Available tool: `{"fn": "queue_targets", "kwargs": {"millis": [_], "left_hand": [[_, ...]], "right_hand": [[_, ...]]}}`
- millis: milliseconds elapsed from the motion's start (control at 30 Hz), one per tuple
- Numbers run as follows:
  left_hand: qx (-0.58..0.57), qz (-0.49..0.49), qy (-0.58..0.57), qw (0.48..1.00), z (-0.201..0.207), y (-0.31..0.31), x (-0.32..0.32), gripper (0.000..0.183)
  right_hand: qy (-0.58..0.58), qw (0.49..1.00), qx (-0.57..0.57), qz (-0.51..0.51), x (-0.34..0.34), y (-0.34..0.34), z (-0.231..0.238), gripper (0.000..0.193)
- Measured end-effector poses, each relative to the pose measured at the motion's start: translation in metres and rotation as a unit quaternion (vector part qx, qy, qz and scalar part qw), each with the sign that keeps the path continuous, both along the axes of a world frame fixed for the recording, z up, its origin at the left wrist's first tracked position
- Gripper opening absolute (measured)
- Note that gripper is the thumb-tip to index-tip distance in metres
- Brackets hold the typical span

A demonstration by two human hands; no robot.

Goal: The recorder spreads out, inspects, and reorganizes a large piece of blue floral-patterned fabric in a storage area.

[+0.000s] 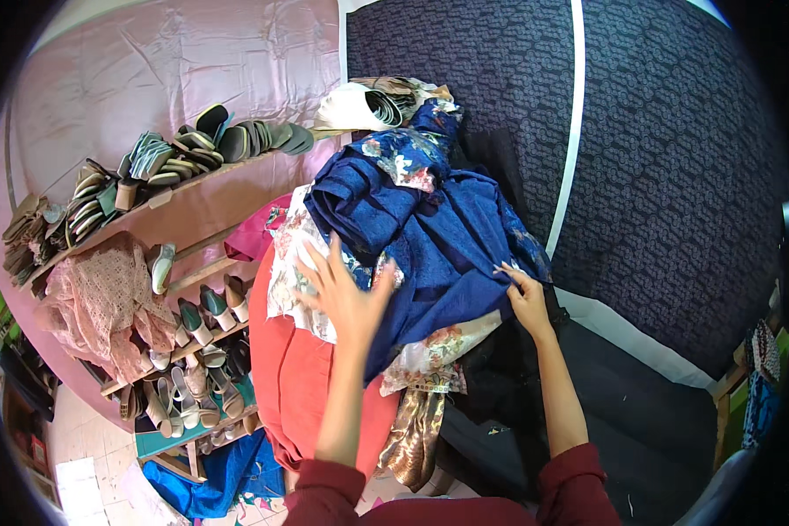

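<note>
A: So, the right hand (528, 300) has its fingertips pinched shut on the edge of the dark blue cloth (447, 237) — that's the firm grip. The left hand (346, 294) lies flat, fingers spread apart, clamping nothing, just pressing on the floral fabric (294, 272) where it meets the blue.

B: And where does the blue cloth sit?

A: On top of the heap of clothes, which rests on a red cloth (294, 377) at the near left corner of the dark patterned bed (675, 175). A satin piece (416, 430) hangs off the bed's edge below.

B: How far along, would you say?

A: Early, I'd judge — the blue cloth is bunched and creased, only one edge drawn out; the rest of the heap looks untouched.

B: Anything beside it?

A: A wooden shoe rack (184, 197) to the left, full of sandals, with a pink lace garment (101, 302) draped over it.
</note>
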State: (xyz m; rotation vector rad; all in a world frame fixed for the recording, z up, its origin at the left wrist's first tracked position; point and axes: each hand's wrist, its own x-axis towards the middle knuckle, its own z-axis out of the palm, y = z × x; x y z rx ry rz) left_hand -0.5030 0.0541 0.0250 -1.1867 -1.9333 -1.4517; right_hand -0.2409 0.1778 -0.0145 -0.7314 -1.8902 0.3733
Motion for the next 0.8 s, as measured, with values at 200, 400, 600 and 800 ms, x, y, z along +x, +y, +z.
{"fn": "queue_targets", "kwargs": {"millis": [200,400,600,800], "left_hand": [[-0.034,0.065,0.024,0.997,0.073,0.079,-0.066,0.087],[0.062,-0.114,0.032,0.991,0.048,0.122,-0.084,0.032],[0.192,-0.292,-0.019,0.937,0.066,0.127,-0.012,0.038],[0.096,-0.416,0.127,0.896,0.052,0.115,0.066,0.048]], "right_hand": [[-0.042,0.998,-0.001,-0.045,-0.015,-0.013,-0.010,0.044],[-0.042,0.999,-0.004,0.007,-0.027,-0.021,-0.013,0.036],[0.002,0.974,-0.183,0.136,-0.009,-0.017,-0.014,0.056],[0.324,0.859,-0.295,0.264,0.000,-0.017,-0.012,0.073]]}}
